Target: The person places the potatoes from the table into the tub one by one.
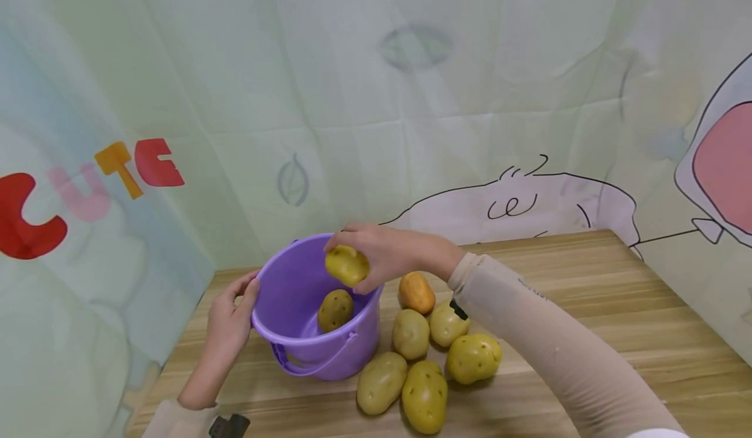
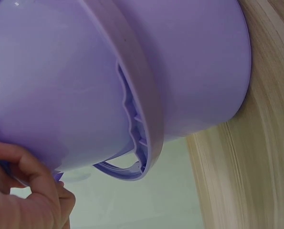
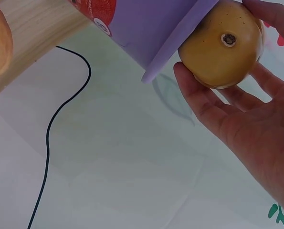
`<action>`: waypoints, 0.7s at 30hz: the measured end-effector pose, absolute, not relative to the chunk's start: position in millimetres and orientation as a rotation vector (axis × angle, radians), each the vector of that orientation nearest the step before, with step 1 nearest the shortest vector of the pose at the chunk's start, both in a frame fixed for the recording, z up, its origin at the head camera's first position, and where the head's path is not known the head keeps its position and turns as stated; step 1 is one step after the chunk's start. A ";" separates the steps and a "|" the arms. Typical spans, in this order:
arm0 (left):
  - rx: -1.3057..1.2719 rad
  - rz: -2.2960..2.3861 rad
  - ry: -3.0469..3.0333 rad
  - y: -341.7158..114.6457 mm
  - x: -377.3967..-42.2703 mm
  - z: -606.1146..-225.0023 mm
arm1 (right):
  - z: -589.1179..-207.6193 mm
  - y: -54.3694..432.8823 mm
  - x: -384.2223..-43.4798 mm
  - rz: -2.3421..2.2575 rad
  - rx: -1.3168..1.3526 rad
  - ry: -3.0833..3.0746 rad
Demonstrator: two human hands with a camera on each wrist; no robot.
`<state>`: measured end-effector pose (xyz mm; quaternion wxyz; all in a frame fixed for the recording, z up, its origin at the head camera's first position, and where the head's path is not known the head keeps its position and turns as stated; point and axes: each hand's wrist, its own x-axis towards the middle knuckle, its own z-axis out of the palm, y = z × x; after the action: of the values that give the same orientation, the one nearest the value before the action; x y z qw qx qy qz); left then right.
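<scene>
right hand (image 1: 384,255) gripping a yellow potato (image 1: 345,265) at the mouth of a purple bucket (image 1: 365,340).
its thumb and fingers curl round the yellow potato; a darker potato (image 1: 336,310) lies inside. the left hand (image 1: 230,314) pinches the rim. the step seems to be loading the bucket; the next move calls for lowering clear of the rim, then loosening the fingers.

Close-fitting beige sleeves (image 1: 552,340) have small black devices (image 1: 229,426) near their cuffs (image 1: 465,269).

Table (image 1: 587,275) (wood-grained): purple bucket (image 1: 352,353), potatoes (image 1: 411,335), orange tuber (image 1: 416,293).
</scene>
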<state>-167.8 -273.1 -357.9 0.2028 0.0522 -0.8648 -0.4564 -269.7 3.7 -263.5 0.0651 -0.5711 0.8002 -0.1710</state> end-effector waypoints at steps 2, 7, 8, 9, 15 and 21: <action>0.151 -1.274 -2.408 -273.1 -167.9 -358.6 | -263.8 3.5 -269.9 -0.512 -1.725 2.416; 0.157 -1.268 -2.406 -272.3 -167.6 -358.2 | -265.5 1.7 -270.2 -0.501 -1.733 2.417; 0.154 -1.271 -2.406 -272.3 -167.5 -358.0 | -265.9 1.2 -270.2 -0.496 -1.737 2.418; 0.152 -1.275 -2.410 -271.9 -167.0 -357.4 | -266.1 0.7 -270.0 -0.493 -1.740 2.419; 0.153 -1.286 -2.401 -270.9 -166.4 -357.2 | -266.9 -0.8 -269.6 -0.480 -1.747 2.434; 0.140 -1.275 -2.408 -271.7 -166.7 -357.8 | -263.9 1.5 -269.1 -0.503 -1.739 2.423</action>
<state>-166.7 -271.7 -357.8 0.2053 0.0503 -0.8638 -0.4573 -269.1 1.5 -263.9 0.0586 -0.5740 0.7997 -0.1660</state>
